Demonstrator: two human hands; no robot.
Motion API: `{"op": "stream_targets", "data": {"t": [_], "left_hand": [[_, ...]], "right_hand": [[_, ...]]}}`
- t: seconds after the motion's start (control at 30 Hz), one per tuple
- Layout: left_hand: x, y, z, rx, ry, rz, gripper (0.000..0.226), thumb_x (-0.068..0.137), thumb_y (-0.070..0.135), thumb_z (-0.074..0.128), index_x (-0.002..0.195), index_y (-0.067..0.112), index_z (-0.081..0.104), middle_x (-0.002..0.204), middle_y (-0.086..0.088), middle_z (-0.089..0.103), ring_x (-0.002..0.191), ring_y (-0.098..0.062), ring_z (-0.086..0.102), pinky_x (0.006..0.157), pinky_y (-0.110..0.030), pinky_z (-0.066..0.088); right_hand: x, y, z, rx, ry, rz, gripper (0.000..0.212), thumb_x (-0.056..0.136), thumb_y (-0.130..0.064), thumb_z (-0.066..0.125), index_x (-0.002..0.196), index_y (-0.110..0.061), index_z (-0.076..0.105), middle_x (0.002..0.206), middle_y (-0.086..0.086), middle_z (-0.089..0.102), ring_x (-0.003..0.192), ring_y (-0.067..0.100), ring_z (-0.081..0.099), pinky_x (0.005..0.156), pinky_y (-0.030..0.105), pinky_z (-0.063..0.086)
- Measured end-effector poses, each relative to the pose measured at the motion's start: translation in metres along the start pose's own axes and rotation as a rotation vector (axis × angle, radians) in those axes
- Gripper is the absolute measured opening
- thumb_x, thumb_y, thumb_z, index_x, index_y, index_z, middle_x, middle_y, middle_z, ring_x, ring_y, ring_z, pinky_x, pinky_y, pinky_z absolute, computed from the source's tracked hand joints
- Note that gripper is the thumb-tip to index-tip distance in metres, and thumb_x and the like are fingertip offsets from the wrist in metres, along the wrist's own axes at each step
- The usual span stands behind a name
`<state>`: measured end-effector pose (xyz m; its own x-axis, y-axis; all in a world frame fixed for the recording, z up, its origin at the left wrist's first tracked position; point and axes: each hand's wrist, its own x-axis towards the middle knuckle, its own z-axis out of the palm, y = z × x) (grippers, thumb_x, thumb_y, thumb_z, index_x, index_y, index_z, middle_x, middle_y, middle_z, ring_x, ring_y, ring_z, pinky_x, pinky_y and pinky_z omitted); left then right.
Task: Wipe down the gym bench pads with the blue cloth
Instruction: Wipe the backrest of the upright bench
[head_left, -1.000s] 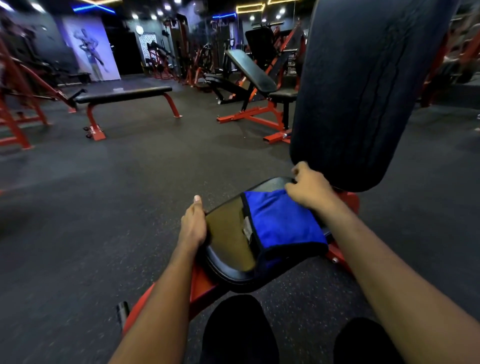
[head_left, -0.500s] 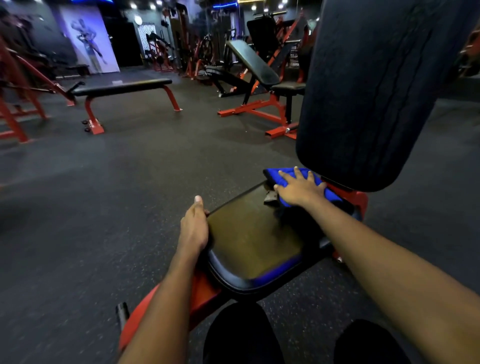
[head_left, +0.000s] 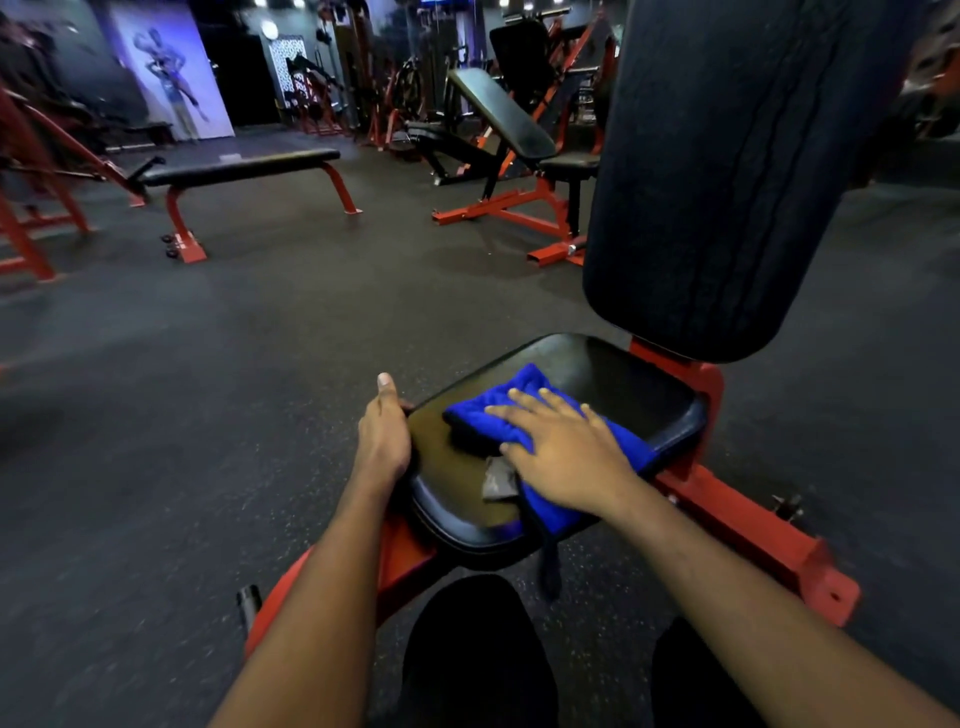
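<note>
A black seat pad (head_left: 613, 379) sits on a red frame in front of me, with a tall black back pad (head_left: 727, 182) rising behind it on the right. The blue cloth (head_left: 498, 410) lies bunched on the seat pad, its grey label showing by my wrist. My right hand (head_left: 561, 452) presses flat on the cloth with fingers spread. My left hand (head_left: 384, 431) grips the seat pad's left edge, thumb up on top and fingers curled under the rim out of sight.
The bench's red frame (head_left: 753, 540) runs out to the right on dark rubber floor. A flat bench (head_left: 234, 169) stands at the back left, an incline bench (head_left: 509, 119) at the back centre. My knees (head_left: 467, 649) are at the bottom edge.
My right hand slid the cloth from the back of the seat pad, under the back pad, toward the middle and front. My left hand has stayed on the pad's left edge.
</note>
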<state>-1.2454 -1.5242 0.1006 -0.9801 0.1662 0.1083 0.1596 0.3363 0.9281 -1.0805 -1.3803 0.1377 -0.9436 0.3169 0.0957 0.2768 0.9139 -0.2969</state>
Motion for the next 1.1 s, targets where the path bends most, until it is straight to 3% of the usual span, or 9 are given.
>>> {"op": "stream_targets", "data": {"t": [0.1, 0.2, 0.3, 0.43, 0.63, 0.77, 0.87, 0.97, 1.1], "left_hand": [[-0.002, 0.001, -0.001, 0.017, -0.022, -0.013, 0.072, 0.105, 0.050, 0.015, 0.096, 0.006, 0.071, 0.112, -0.018, 0.066, 0.111, -0.032, 0.057, 0.098, -0.040, 0.038], [-0.003, 0.003, -0.002, 0.035, -0.031, -0.013, 0.072, 0.105, 0.051, 0.015, 0.100, 0.006, 0.071, 0.115, -0.018, 0.065, 0.114, -0.032, 0.055, 0.101, -0.041, 0.037], [-0.005, 0.005, -0.003, 0.067, -0.051, -0.008, 0.072, 0.105, 0.051, 0.014, 0.107, 0.005, 0.069, 0.122, -0.019, 0.063, 0.117, -0.033, 0.053, 0.101, -0.039, 0.035], [-0.007, 0.008, -0.004, 0.102, -0.070, -0.031, 0.072, 0.105, 0.052, 0.014, 0.115, 0.003, 0.066, 0.128, -0.020, 0.059, 0.121, -0.034, 0.051, 0.103, -0.041, 0.034], [-0.009, 0.013, -0.006, 0.129, -0.090, -0.062, 0.070, 0.104, 0.052, 0.014, 0.134, 0.005, 0.056, 0.140, -0.021, 0.051, 0.131, -0.037, 0.043, 0.111, -0.045, 0.030], [-0.012, 0.013, -0.007, 0.152, -0.105, -0.058, 0.070, 0.104, 0.052, 0.013, 0.135, 0.006, 0.054, 0.141, -0.021, 0.050, 0.133, -0.037, 0.042, 0.112, -0.046, 0.029], [-0.012, 0.014, -0.007, 0.182, -0.120, -0.060, 0.067, 0.104, 0.052, 0.014, 0.139, 0.007, 0.051, 0.145, -0.023, 0.045, 0.135, -0.038, 0.038, 0.112, -0.046, 0.027], [-0.004, 0.016, -0.005, 0.296, -0.153, -0.053, 0.060, 0.105, 0.045, 0.022, 0.138, 0.004, 0.050, 0.144, -0.028, 0.044, 0.134, -0.042, 0.039, 0.109, -0.045, 0.030], [0.023, 0.025, -0.005, 0.454, -0.233, -0.089, 0.060, 0.103, 0.045, 0.026, 0.133, 0.001, 0.053, 0.140, -0.030, 0.047, 0.130, -0.044, 0.043, 0.106, -0.046, 0.034]], "right_hand": [[0.003, 0.048, -0.013, 0.021, 0.065, 0.259, 0.052, 0.098, -0.044, 0.043, 0.148, -0.047, 0.031, 0.163, -0.018, 0.014, 0.152, 0.014, 0.010, 0.120, 0.055, 0.011], [-0.003, 0.069, -0.016, 0.107, 0.235, 0.500, 0.051, 0.096, -0.039, 0.045, 0.146, -0.044, 0.038, 0.164, -0.015, 0.016, 0.152, 0.017, 0.006, 0.118, 0.060, 0.009], [-0.021, 0.028, 0.008, 0.239, 0.416, 0.644, 0.049, 0.095, -0.036, 0.049, 0.144, -0.040, 0.044, 0.164, -0.010, 0.016, 0.152, 0.021, 0.000, 0.116, 0.063, 0.012], [-0.049, -0.059, 0.054, 0.376, 0.626, 0.618, 0.053, 0.087, -0.037, 0.057, 0.140, -0.033, 0.054, 0.165, 0.002, 0.017, 0.152, 0.033, 0.002, 0.112, 0.065, 0.023], [-0.020, 0.006, 0.028, 0.526, 0.630, 0.797, 0.061, 0.094, -0.033, 0.058, 0.151, -0.031, 0.037, 0.166, 0.005, -0.006, 0.150, 0.040, -0.008, 0.120, 0.047, 0.010], [-0.005, 0.064, 0.003, 0.663, 0.622, 0.881, 0.060, 0.098, -0.034, 0.052, 0.154, -0.033, 0.031, 0.166, 0.011, -0.001, 0.148, 0.042, 0.013, 0.119, 0.042, 0.017], [-0.011, 0.066, 0.003, 0.705, 0.670, 0.904, 0.058, 0.098, -0.035, 0.052, 0.153, -0.034, 0.033, 0.165, 0.014, 0.007, 0.143, 0.041, 0.029, 0.114, 0.041, 0.027], [-0.026, 0.025, 0.025, 0.522, 0.626, 0.843, 0.058, 0.098, -0.037, 0.051, 0.153, -0.038, 0.030, 0.166, 0.007, -0.002, 0.147, 0.040, 0.017, 0.113, 0.045, 0.029], [-0.023, 0.027, 0.032, 0.438, 0.528, 0.793, 0.065, 0.096, -0.047, 0.050, 0.155, -0.038, 0.023, 0.166, 0.003, -0.010, 0.150, 0.040, 0.000, 0.121, 0.047, 0.015]]}}
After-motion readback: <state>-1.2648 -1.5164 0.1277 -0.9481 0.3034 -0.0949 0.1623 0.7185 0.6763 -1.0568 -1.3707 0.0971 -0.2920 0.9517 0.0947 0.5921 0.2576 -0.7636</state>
